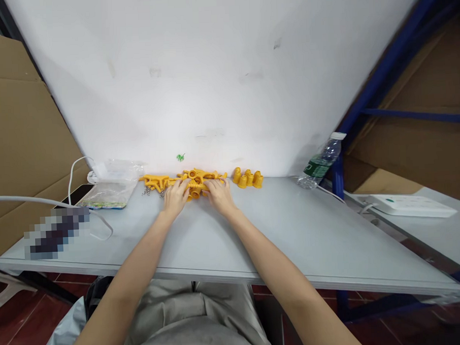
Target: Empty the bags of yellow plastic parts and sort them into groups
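A heap of yellow plastic parts (194, 180) lies at the far edge of the grey table (278, 231), against the white wall. My left hand (175, 196) rests on the heap's left side with its fingers curled over the parts. From the right, my right hand (218, 191) reaches into the same heap, its fingers bent onto the pieces. Whether either hand has a grip on a piece is hidden by the fingers. Several small yellow caps (247, 179) stand in a row just right of the heap. More yellow pieces (154, 182) lie to its left.
A clear plastic bag (112, 189) lies at the back left beside a white cable (74, 171). A plastic water bottle (321, 161) lies tilted at the back right. A white power strip (410, 205) sits on a lower surface at right. Cardboard stands on both sides.
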The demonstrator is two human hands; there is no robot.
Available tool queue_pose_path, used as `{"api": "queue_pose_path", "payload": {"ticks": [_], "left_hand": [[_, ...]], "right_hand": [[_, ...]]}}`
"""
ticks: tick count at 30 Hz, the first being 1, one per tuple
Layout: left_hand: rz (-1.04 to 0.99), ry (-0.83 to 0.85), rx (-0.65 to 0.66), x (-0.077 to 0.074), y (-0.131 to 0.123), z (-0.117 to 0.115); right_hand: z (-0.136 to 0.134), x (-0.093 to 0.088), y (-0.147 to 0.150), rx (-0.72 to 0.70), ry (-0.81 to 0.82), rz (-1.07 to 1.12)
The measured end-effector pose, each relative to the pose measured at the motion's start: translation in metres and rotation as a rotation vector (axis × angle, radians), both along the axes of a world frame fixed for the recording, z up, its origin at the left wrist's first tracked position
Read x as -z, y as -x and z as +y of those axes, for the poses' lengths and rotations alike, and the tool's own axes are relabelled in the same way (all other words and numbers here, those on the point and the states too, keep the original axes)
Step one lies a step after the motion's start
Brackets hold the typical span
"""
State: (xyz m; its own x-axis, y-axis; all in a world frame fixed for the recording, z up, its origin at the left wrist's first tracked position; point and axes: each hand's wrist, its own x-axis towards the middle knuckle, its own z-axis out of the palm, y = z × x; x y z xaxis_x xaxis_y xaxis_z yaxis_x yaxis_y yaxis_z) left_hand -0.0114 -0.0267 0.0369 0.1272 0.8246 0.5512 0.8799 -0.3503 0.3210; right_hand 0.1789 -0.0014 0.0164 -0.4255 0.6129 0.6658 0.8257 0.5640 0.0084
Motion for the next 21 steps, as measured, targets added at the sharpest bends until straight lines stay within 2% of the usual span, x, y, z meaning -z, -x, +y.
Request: {"api": "queue_pose_path", "payload": {"ticks": [4,7,13,17,21], "left_hand": [[-0.051,0.041,0.026,0.0023,-0.0027,0.0002],[-0.078,0.075,-0.001,0.0028,-0.0052,-0.0006],[-0.063,0.04,-0.024,0.0042,-0.0028,-0.0001],[-0.059,0.06,-0.02,0.004,-0.0026,-0.0001],[-0.089,0.075,-0.058,0.0033,-0.0043,-0.0009]], "right_hand": [[-0.0029,-0.004,-0.0019,0.023,-0.027,0.009],[-0.0043,-0.0066,-0.0046,0.019,-0.04,0.005],[-0.0015,-0.0052,-0.0062,-0.056,0.041,-0.023],[0.0009,-0.0038,-0.0032,-0.026,0.077,-0.053],[0.0017,-0.0054,-0.006,0.047,0.054,0.018]]}}
